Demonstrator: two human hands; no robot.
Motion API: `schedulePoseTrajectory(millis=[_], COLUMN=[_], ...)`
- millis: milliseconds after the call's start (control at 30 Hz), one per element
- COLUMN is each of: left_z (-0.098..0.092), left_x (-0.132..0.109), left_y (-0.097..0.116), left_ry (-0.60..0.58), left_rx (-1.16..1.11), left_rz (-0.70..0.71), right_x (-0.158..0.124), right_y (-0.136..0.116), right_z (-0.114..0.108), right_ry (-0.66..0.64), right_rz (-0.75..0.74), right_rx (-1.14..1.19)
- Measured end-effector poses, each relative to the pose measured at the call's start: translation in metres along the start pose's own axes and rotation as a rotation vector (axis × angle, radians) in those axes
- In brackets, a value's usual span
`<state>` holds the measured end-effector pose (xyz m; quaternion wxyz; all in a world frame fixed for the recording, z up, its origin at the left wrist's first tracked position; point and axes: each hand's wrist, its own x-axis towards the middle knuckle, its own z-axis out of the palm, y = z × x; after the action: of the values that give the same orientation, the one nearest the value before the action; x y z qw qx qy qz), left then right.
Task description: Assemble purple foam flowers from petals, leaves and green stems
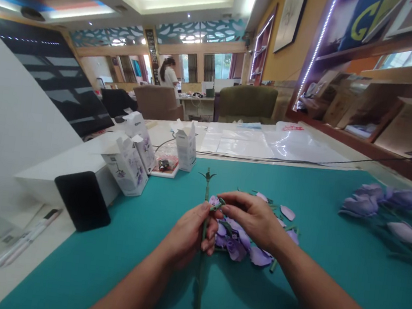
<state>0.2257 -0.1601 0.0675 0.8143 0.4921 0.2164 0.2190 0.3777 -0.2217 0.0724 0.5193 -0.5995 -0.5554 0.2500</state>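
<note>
Green stem (199, 274) gripped in left hand (191, 229), fingers curled closed round it, leafy tip above thumb; small purple-and-green piece (215, 203) beside stem, right hand (254, 216) thumb and forefinger pinched nearly together on it; loose purple petals (236, 247) heaped on teal mat (128, 235) by both hands; leftward, black panel (82, 200), white boxes (129, 169); purple flowers (363, 201) well apart at right; plastic sheet (237, 142) past mat's far edge

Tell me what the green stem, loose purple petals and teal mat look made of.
Stem: likely matte plastic, from its straight, even green length. Petals: maybe moulded plastic or foam; low-sheen, smoothly curved surfaces. Mat: possibly vinyl; flat, uniform, without gloss.
</note>
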Motion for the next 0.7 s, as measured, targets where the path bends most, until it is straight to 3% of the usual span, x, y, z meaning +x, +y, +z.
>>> schedulePoseTrajectory(millis=[233, 700], left_z=[-0.001, -0.005], left_x=[0.0, 0.0], left_y=[-0.002, 0.01], left_ry=[-0.035, 0.023], left_rx=[0.011, 0.017], left_rz=[0.004, 0.001], right_x=[-0.001, -0.003], right_y=[0.002, -0.004], right_z=[0.002, 0.003], right_ry=[-0.005, -0.025], right_rz=[0.031, 0.017], right_rx=[0.023, 0.057])
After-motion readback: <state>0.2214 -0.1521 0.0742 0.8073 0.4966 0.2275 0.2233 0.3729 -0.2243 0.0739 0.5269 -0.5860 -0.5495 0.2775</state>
